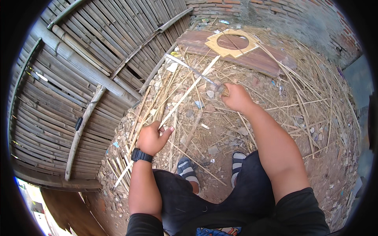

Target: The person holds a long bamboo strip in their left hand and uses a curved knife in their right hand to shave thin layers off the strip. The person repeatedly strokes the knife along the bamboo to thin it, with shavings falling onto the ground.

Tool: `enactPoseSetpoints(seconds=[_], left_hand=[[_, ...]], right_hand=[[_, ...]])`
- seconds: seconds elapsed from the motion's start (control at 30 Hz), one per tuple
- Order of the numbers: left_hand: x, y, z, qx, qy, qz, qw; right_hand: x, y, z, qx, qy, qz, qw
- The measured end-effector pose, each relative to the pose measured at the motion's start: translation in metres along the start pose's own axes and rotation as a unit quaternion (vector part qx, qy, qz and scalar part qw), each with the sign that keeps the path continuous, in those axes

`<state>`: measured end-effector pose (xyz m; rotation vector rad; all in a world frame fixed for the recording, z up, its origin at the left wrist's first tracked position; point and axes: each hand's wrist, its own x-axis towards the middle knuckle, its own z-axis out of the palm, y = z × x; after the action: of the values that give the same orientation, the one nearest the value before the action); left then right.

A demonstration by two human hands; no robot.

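Observation:
My left hand [152, 137], with a black watch on its wrist, is closed on a long pale bamboo strip [185, 96]. The strip slants up and right from the fingers; its lower end comes out below the wrist. My right hand [236, 97] grips the handle of a long, narrow-bladed knife [189, 67], its tip toward the upper left. In the picture the blade crosses the strip near its upper part; whether they touch I cannot tell. My fingers hide most of the handle.
Loose bamboo strips and shavings [307, 98] litter the dirt floor. Beyond lies a brown board [193, 43] under a yellowish panel with a round hole [216, 46]. A bamboo slat wall [47, 118] stands left, a brick wall [271, 15] behind. My sandalled feet [186, 169] are below.

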<state>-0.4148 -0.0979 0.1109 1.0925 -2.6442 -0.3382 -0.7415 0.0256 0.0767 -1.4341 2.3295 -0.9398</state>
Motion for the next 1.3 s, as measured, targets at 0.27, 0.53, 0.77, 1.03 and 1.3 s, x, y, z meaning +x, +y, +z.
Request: enactPoseSetpoints(seconds=[0.27, 0.53, 0.77, 1.03, 1.3], left_hand=[[0.001, 0.002, 0.003, -0.023, 0.039, -0.004, 0.999], [0.002, -0.003, 0.000, 0.008, 0.037, -0.035, 0.999], [0.000, -0.004, -0.004, -0.004, 0.044, -0.040, 0.998], [-0.001, -0.011, 0.000, -0.075, 0.091, -0.039, 0.992], [0.002, -0.008, 0.002, -0.083, 0.092, -0.050, 0.991]], right_hand=[[-0.004, -0.023, -0.011, -0.062, -0.081, -0.046, 0.994], [-0.021, -0.055, -0.025, -0.156, -0.151, -0.113, 0.970], [-0.013, -0.015, -0.048, -0.075, -0.048, 0.008, 0.996], [-0.009, -0.015, -0.032, -0.046, -0.101, -0.051, 0.993], [-0.019, -0.053, -0.024, -0.132, -0.084, -0.111, 0.981]])
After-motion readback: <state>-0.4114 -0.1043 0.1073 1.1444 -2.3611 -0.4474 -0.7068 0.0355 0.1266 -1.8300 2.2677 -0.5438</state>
